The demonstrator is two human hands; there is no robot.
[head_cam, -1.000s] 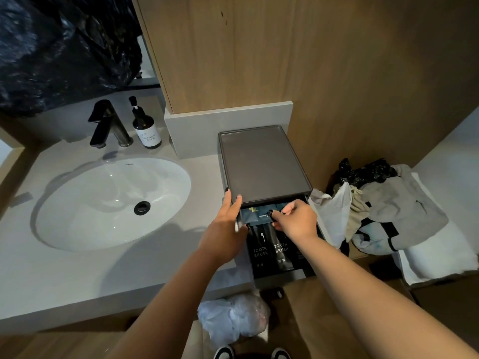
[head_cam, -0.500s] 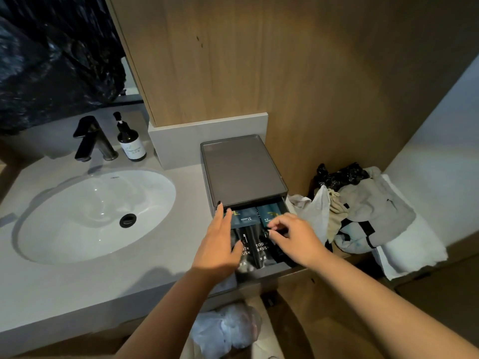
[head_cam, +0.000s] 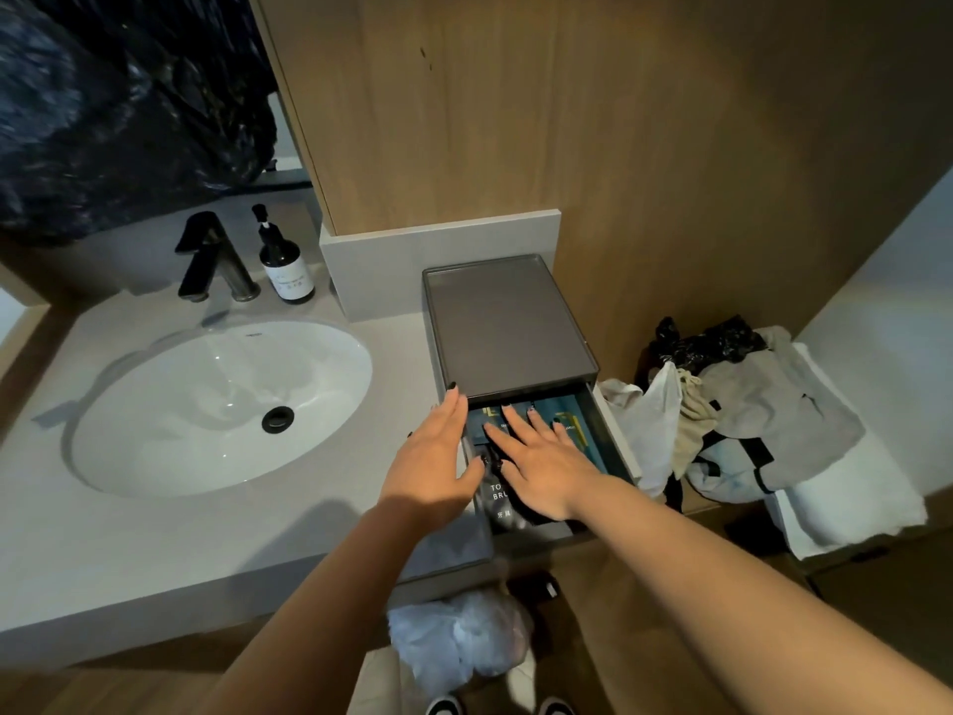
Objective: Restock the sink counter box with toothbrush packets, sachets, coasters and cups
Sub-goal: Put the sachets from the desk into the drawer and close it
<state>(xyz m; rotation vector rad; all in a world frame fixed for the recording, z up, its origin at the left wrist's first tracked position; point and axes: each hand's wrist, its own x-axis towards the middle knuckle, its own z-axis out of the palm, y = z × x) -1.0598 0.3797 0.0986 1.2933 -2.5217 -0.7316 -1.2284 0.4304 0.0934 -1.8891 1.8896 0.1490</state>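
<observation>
A dark grey counter box [head_cam: 503, 327] stands on the sink counter against the wood wall, with its drawer [head_cam: 616, 446] pulled out toward me. Inside the drawer lie teal sachets [head_cam: 570, 425] at the back and black toothbrush packets [head_cam: 500, 500] at the front. My right hand [head_cam: 541, 464] lies flat with straight fingers on the packets and sachets. My left hand [head_cam: 430, 459] rests with straight fingers at the drawer's left edge, fingertips near the box's front. No cups or coasters are in view.
A white oval sink [head_cam: 216, 405] with a black tap [head_cam: 211, 258] and a dark pump bottle [head_cam: 283, 263] fills the counter's left. Crumpled linen and a white towel [head_cam: 845, 487] pile up to the right. A white plastic bag [head_cam: 459, 637] sits on the floor below.
My right hand has opened from pinching a packet to lying flat on the drawer's contents. My left hand has stayed at the drawer's left edge.
</observation>
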